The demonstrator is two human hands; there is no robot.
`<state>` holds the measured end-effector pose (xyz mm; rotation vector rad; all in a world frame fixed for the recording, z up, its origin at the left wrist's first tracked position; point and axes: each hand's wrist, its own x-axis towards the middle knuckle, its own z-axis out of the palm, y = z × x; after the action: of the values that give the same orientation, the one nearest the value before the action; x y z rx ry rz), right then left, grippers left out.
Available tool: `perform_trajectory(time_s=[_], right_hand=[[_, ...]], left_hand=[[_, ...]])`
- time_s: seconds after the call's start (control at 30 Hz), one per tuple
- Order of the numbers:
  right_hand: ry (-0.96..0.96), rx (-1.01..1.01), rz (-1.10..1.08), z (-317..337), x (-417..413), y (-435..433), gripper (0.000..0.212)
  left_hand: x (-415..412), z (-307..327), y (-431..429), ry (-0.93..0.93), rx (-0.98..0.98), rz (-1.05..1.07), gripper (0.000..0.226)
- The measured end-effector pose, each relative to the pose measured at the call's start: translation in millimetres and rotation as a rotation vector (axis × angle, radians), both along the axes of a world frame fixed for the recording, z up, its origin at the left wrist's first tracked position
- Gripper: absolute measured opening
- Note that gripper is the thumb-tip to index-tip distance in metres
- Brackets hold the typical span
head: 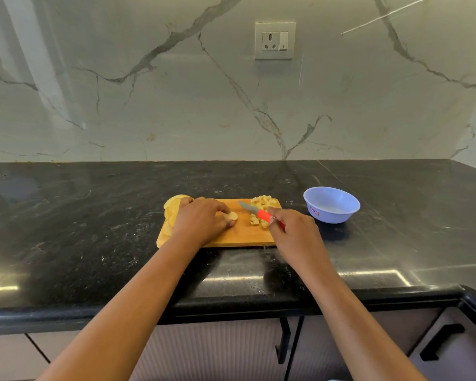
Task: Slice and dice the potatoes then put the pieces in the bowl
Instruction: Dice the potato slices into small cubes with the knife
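Black stone counter (94,215) carries a wooden cutting board (239,235): diced potato cubes (260,204) heaped far right, round slices (171,213) waiting left, blue plastic bowl (331,204) apparently unfilled. Left hand (201,220) pinches one slice (230,215); right hand (291,229) grips a red-handled knife (254,211).

Both forearms are bare along all of their visible length, long and slim. The left hand (201,221) and right hand (294,232) are bare-skinned too; the nails seem short, though blurred.
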<state>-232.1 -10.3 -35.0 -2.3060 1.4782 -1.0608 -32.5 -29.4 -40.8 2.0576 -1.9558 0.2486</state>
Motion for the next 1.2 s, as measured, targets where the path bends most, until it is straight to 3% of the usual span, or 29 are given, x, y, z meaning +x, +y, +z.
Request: perform_trajectory(time_s=[0.2, 0.4, 0.57, 0.97, 1.2], right_hand=[[0.110, 0.056, 0.043, 9.8, 7.8, 0.7, 0.035], [0.240, 0.090, 0.077, 20.0, 13.1, -2.3, 0.034], [0.238, 0.043, 0.060, 28.6, 15.8, -8.3, 0.034], [0.356, 0.130, 0.115, 35.7, 24.9, -6.9, 0.029], [0.462, 0.156, 0.078, 31.0, 36.2, 4.3, 0.027]], left_hand=[[1.6, -0.5, 4.7, -0.024, -0.053, -0.079, 0.032], [5.9, 2.3, 6.6, -0.049, 0.063, -0.180, 0.034], [13.0, 1.8, 11.8, -0.045, 0.133, -0.269, 0.037], [15.6, 4.2, 12.0, -0.010, 0.202, -0.303, 0.040], [11.3, 5.8, 13.0, -0.144, 0.248, -0.284, 0.044]])
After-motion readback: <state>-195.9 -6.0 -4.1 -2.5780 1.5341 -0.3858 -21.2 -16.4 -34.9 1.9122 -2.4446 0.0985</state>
